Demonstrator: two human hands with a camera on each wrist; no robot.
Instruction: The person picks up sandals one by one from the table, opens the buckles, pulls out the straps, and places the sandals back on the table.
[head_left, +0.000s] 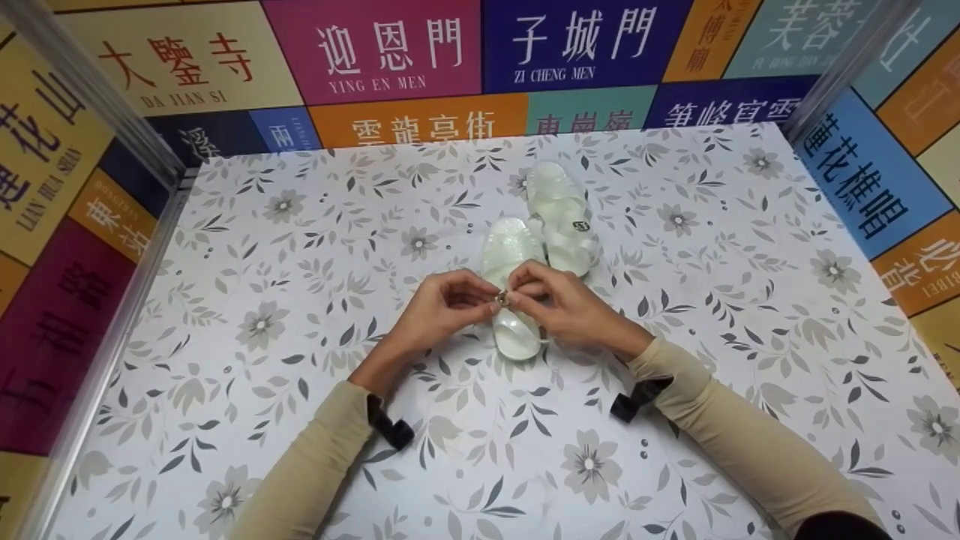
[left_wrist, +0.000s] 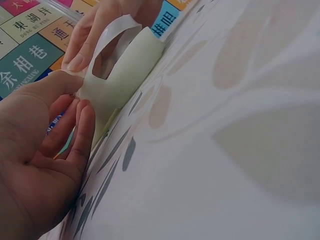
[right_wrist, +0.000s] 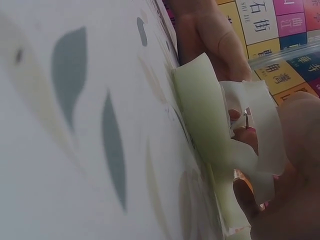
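Both hands meet over the nearer pale, pearly sandal (head_left: 517,342), which lies on the patterned table. My left hand (head_left: 441,309) pinches a small, shiny, dark-and-gold ornament (head_left: 501,298) between thumb and fingertips, right at the sandal's straps. From the other side, my right hand (head_left: 564,306) grips a strap (right_wrist: 267,127), its thumb on one side and fingers on the other. The strap stands up in a loop above the sole, and fingertips show through its opening in the right wrist view. Fingers partly cover the ornament.
Just behind and to the right lies a second pale sandal (head_left: 551,184), with a small black-and-white square charm (head_left: 581,225) on its strap. The white floral tabletop (head_left: 337,225) is bordered by panels (head_left: 390,52) printed with large characters.
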